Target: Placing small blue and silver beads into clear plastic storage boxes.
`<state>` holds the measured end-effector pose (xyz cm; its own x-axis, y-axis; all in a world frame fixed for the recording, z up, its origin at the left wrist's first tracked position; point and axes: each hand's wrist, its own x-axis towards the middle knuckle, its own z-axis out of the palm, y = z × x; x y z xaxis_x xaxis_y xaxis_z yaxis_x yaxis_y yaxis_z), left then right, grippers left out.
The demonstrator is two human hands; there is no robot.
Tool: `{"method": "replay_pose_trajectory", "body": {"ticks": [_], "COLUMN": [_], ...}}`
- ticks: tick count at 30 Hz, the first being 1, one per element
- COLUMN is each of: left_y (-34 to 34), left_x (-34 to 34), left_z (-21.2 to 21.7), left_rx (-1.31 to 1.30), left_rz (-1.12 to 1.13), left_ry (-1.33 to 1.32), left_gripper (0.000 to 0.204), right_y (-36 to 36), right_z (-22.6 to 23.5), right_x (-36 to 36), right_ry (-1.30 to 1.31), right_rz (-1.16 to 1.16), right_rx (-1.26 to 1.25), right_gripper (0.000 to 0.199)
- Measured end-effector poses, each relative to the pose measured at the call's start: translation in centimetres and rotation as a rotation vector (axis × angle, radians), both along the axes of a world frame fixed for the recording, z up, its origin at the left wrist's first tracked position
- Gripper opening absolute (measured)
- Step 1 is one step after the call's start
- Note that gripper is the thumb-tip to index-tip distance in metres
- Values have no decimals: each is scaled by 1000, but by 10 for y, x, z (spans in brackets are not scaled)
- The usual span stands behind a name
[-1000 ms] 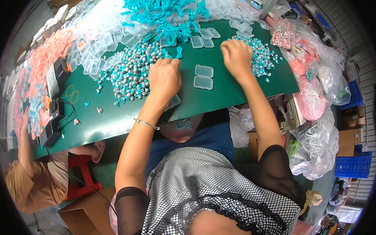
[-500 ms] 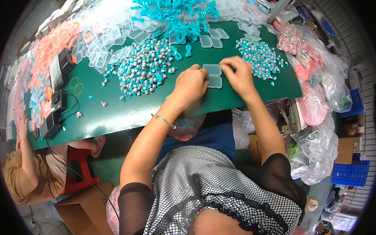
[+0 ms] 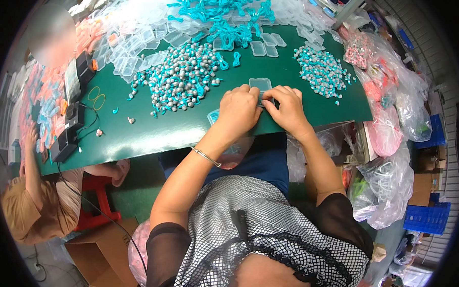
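A small clear plastic case [image 3: 260,83] lies opened out on the green table in front of me; its far half shows and its near half is mostly covered by my hands. My left hand [image 3: 240,110] is closed over the case's near left side, fingers curled and pressed together. From the right, my right hand [image 3: 287,110] meets it, thumb and fingers pinched at the near half. What the fingertips hold is hidden. Next to my left wrist sits another clear case [image 3: 213,116] with teal contents, partly covered by the hand.
A big heap of grey-and-teal earphone-like pieces [image 3: 181,77] lies left, a smaller heap [image 3: 320,72] right. Teal cord bundles [image 3: 230,32] and clear cases [image 3: 264,46] lie beyond. Black boxes [image 3: 65,144] stand left, near a co-worker's arm [image 3: 33,170]. Plastic bags [image 3: 386,133] crowd the right.
My right hand has moved left and nearer, onto the case's near half, close to my left hand. The teal-filled case beside my left wrist shows more. A person's blurred head has appeared upper left.
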<state>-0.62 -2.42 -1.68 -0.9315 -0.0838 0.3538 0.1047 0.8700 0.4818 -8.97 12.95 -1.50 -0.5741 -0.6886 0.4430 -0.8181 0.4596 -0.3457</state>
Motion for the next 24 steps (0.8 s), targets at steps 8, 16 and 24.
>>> {"method": "replay_pose_trajectory", "body": {"ticks": [8,16,24], "left_y": [-15,8,-3], "left_x": [2,-14,-5], "left_z": [0,-15,-19], "left_rx": [-40,-54,-67], "left_rz": [81,73,109], "left_ry": [-77,-52,-35], "left_gripper": [30,37,39], "right_y": [-18,-25,-121], "right_z": [6,24,-11], "right_x": [-19,-66,-112], "right_ry": [-1,-252,161], "right_rz": [142,213,323], "right_rx": [106,9,111], "right_gripper": [8,6,22]}}
